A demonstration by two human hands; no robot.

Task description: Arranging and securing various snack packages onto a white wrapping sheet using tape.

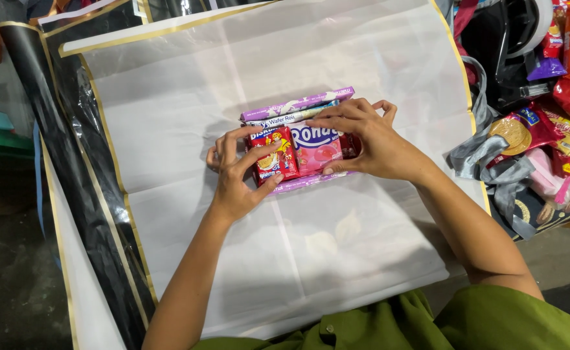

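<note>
Two hands: our left hand (236,172) and right hand (368,139) bracketed a small stack of snack packets (301,139) at the middle of a white wrapping sheet (168,104).
Left fingers: clasped on the red biscuit packet (273,155) at the stack's left end.
Right fingers: curled over the pink packet (316,148) and the right end, pressing down.
Doing it well: we judged that even pressure from both ends would keep the edges square.
Nearby: loose snacks (560,97) lay well apart, to our right.
</note>
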